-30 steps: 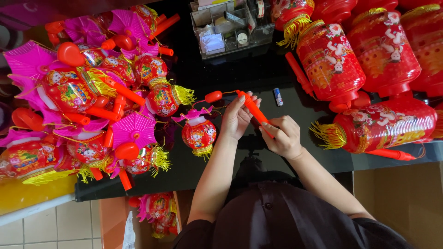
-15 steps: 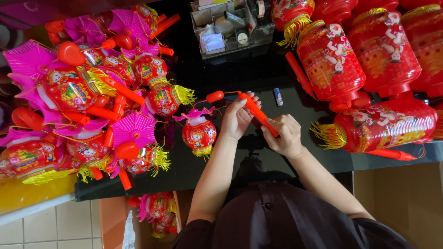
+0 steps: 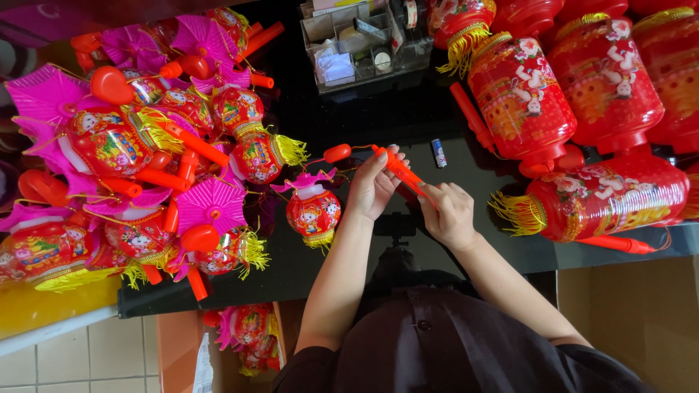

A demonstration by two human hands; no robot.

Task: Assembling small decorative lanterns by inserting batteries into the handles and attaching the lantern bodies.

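Barely anything has shifted since a second ago: my left hand and right hand still pinch the orange stick mid-frame. Its length runs from upper left to lower right, left fingers nearer the small lantern dangling on the black table.

A single camera on the person's head looks almost straight down, fairly close, over their dark top at the black counter; its far edge seems cut off.
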